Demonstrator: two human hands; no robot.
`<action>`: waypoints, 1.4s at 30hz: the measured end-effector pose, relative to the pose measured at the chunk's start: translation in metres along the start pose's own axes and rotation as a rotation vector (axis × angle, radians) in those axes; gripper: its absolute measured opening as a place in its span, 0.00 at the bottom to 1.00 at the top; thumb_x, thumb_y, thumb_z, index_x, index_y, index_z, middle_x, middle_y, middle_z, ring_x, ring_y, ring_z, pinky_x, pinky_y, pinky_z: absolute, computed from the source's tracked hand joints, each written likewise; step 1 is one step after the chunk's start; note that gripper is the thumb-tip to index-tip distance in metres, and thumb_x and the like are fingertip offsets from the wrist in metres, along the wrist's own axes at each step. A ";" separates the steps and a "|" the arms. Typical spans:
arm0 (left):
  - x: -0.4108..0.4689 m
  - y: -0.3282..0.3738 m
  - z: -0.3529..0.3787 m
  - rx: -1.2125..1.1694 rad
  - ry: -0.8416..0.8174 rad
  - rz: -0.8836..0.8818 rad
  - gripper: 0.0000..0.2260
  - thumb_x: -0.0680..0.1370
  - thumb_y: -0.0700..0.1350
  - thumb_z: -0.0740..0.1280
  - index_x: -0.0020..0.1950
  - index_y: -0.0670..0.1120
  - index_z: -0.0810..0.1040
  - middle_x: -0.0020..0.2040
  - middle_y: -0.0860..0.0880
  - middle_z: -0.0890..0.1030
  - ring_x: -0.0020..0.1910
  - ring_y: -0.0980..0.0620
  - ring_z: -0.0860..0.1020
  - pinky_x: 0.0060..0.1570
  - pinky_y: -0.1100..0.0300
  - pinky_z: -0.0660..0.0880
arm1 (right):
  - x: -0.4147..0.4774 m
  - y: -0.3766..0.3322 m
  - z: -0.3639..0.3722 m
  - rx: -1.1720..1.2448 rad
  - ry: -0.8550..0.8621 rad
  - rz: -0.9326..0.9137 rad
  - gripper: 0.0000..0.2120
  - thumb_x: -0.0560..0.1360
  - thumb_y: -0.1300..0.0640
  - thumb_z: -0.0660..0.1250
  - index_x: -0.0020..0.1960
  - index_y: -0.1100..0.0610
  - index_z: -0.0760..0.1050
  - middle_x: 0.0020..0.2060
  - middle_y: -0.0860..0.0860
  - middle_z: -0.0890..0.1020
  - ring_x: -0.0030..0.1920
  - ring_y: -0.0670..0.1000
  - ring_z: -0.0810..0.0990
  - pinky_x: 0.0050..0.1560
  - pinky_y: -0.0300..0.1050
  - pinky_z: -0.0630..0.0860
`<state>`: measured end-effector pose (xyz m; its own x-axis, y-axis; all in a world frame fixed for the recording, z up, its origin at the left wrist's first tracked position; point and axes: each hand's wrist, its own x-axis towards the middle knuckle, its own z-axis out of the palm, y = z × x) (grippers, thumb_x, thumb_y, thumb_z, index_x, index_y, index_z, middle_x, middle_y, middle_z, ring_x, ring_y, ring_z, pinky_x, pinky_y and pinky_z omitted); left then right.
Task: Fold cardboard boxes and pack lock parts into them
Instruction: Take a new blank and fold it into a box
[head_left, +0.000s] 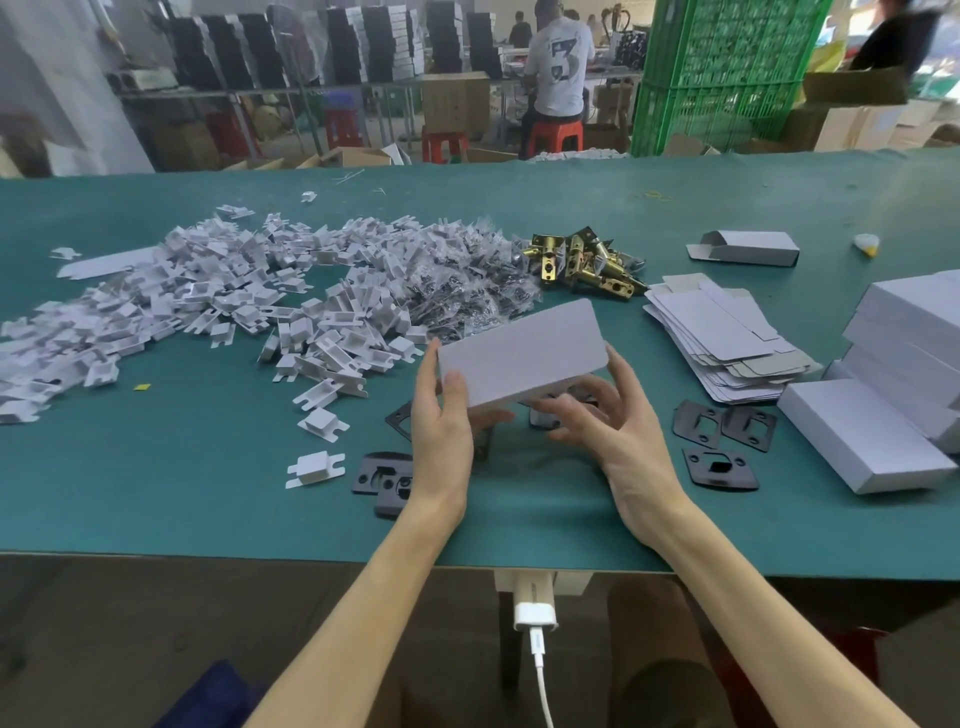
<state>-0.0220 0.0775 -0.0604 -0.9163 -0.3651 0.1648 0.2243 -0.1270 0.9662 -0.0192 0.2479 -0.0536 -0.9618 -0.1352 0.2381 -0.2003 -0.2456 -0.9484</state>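
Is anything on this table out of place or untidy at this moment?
Nothing looks damaged. The flat box blanks lie fanned out, not squared, and a small yellow scrap lies alone on the green table beside the white inserts.

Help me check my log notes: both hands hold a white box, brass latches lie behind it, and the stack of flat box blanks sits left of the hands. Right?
Not quite: the head view shows the stack of flat box blanks right of the hands, not left. The left hand and right hand do hold the white box, brass latches behind it.
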 end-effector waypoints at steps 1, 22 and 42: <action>0.000 0.000 0.000 -0.005 -0.023 -0.017 0.17 0.88 0.47 0.59 0.77 0.49 0.71 0.68 0.49 0.80 0.60 0.48 0.82 0.55 0.44 0.83 | 0.000 0.001 0.000 0.009 -0.003 0.002 0.37 0.72 0.55 0.78 0.77 0.49 0.65 0.61 0.53 0.83 0.58 0.57 0.84 0.52 0.46 0.82; -0.010 0.010 0.005 0.140 -0.284 -0.072 0.25 0.84 0.56 0.63 0.79 0.47 0.70 0.74 0.50 0.77 0.72 0.54 0.75 0.74 0.50 0.71 | -0.002 -0.004 0.001 0.030 0.101 -0.081 0.38 0.66 0.49 0.81 0.73 0.49 0.70 0.59 0.52 0.83 0.59 0.49 0.82 0.51 0.41 0.81; -0.005 0.007 0.007 0.085 -0.239 0.050 0.12 0.74 0.45 0.79 0.56 0.49 0.85 0.51 0.49 0.87 0.51 0.53 0.85 0.47 0.63 0.80 | -0.002 0.001 0.003 -0.189 -0.058 0.007 0.26 0.76 0.49 0.71 0.73 0.43 0.74 0.58 0.53 0.82 0.61 0.56 0.80 0.60 0.50 0.80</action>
<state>-0.0178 0.0847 -0.0531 -0.9595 -0.1391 0.2450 0.2517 -0.0323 0.9673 -0.0168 0.2448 -0.0540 -0.9521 -0.1923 0.2376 -0.2301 -0.0605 -0.9713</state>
